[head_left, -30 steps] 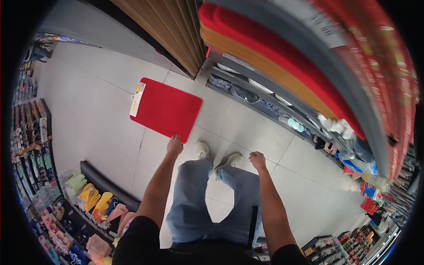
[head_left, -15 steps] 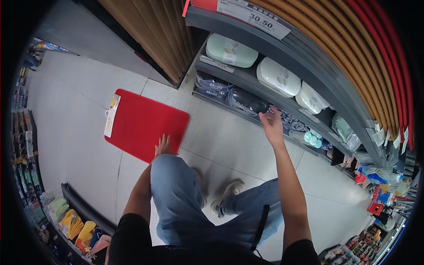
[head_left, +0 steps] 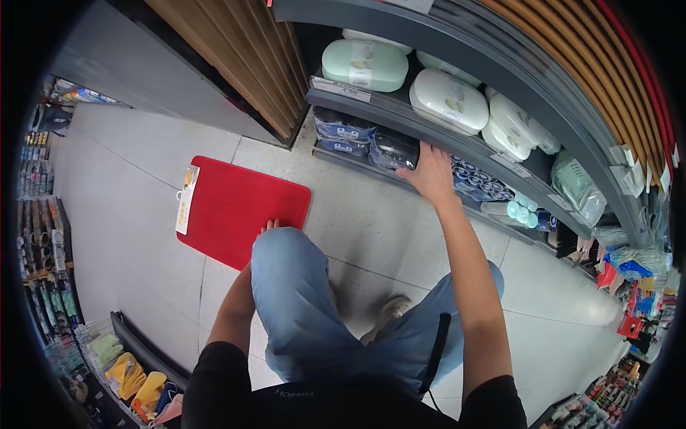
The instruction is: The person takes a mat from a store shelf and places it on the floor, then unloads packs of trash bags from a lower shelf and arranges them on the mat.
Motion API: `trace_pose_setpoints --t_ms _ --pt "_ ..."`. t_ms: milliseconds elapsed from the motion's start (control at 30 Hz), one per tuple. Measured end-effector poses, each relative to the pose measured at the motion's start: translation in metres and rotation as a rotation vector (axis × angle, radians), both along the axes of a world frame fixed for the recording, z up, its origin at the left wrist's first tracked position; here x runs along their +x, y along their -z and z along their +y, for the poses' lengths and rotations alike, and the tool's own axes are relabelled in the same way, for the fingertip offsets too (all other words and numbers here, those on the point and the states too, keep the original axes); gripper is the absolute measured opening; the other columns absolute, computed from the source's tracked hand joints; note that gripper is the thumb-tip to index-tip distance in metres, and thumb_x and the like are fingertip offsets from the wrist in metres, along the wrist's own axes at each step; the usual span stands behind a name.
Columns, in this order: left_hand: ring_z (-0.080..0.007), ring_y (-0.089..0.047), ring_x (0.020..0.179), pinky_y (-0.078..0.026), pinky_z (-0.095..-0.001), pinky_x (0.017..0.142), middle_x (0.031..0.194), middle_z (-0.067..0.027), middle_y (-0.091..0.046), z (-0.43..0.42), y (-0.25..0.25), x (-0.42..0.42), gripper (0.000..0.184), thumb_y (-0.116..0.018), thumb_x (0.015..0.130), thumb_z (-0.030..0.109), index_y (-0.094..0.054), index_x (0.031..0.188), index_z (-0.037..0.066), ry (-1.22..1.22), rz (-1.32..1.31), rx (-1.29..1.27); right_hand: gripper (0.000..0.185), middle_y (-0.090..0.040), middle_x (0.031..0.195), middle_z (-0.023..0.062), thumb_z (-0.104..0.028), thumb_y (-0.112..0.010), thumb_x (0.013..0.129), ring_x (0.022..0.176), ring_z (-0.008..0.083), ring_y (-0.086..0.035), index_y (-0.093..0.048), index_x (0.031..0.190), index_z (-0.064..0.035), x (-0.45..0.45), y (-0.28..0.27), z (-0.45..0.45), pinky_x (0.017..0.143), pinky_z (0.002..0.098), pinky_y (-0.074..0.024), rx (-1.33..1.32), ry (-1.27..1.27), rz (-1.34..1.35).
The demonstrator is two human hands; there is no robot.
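Observation:
My right hand (head_left: 431, 174) reaches onto the bottom shelf, fingers and thumb spread around the end of a dark clear-wrapped package (head_left: 394, 149). Whether it grips the package is hard to tell, but its fingers are apart. Beside that package lie blue-labelled packs (head_left: 346, 133) and a row of blue-and-white rolled items (head_left: 477, 179). My left hand (head_left: 270, 227) is mostly hidden behind my left knee; only its fingertips show, over the near edge of a red mat (head_left: 246, 204) with a white label card.
Above my right hand, a shelf edge (head_left: 457, 129) carries green and white oval boxes (head_left: 449, 100). Brown and red mats (head_left: 572, 43) stand higher up. A slatted brown panel (head_left: 243, 64) is at upper left, and a basket of colourful goods (head_left: 128, 375) at lower left.
My body has lowered, with the knees bent further. My right hand has moved from in front of the bottom shelf to the dark package. My left hand has slipped mostly behind the knee.

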State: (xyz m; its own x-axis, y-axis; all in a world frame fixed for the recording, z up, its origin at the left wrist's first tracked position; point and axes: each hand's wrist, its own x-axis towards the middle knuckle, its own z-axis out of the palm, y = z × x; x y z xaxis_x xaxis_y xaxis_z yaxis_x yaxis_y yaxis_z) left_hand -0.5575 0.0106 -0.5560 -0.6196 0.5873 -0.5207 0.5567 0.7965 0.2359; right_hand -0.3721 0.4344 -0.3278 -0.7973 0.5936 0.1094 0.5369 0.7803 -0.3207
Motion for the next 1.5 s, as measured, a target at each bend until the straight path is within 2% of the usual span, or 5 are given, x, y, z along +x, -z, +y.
trace_pose_setpoints --t_ms 467,633,967,1200,1500 --pt "-0.038 -0.049 0.131 -0.048 -0.0559 0.099 0.141 -0.0259 -0.047 -0.178 0.094 0.036 0.09 -0.086 0.073 0.034 -0.039 0.139 -0.004 -1.514 0.132 -0.334 0.09 -0.046 0.138 0.0248 -0.028 -0.086 0.069 0.129 0.0443 -0.043 -0.042 0.141 0.0015 0.024 0.003 -0.004 0.109 0.0474 -0.0384 -0.085 0.022 0.103" --pt "-0.0262 -0.068 0.087 -0.059 -0.0402 0.071 0.108 -0.0164 -0.064 -0.176 0.055 0.034 0.056 -0.076 0.074 -0.004 -0.047 0.122 -0.007 -1.608 -0.151 0.549 0.089 -0.046 0.139 0.0243 -0.026 -0.086 0.068 0.13 0.0436 -0.042 -0.042 0.141 0.0011 0.023 0.01 -0.001 0.109 0.0467 -0.0385 -0.049 0.007 0.104" --pt "-0.022 -0.068 0.083 -0.059 -0.0369 0.066 0.104 -0.0093 -0.066 -0.213 0.096 0.005 0.037 -0.062 0.087 -0.005 -0.051 0.12 0.007 -1.418 -0.229 0.886 0.088 -0.052 0.134 0.0228 -0.022 -0.088 0.066 0.122 0.0441 -0.05 -0.046 0.14 -0.0029 0.029 -0.006 -0.001 0.103 0.0474 -0.0449 -0.16 -0.058 0.142" --pt "-0.0292 -0.069 0.069 -0.059 -0.0455 0.062 0.082 -0.0144 -0.069 -0.149 0.024 -0.057 0.022 -0.064 0.088 0.024 -0.066 0.102 0.008 -0.86 -0.411 -0.46 0.082 -0.063 0.122 0.0187 -0.027 -0.086 0.073 0.11 0.0257 -0.062 -0.047 0.14 0.0007 0.055 -0.018 -0.019 0.099 0.0339 -0.0456 -1.045 0.135 0.352" --pt "-0.0225 -0.066 0.105 -0.053 -0.0338 0.093 0.113 -0.0175 -0.067 0.146 -0.296 -0.014 0.047 -0.063 0.098 0.03 -0.056 0.129 -0.005 -0.297 -0.78 0.796 0.082 -0.062 0.122 0.0192 -0.033 -0.081 0.077 0.115 0.024 -0.059 -0.046 0.142 0.0019 0.069 -0.048 -0.036 0.099 0.0327 -0.0443 -1.531 0.067 0.494"
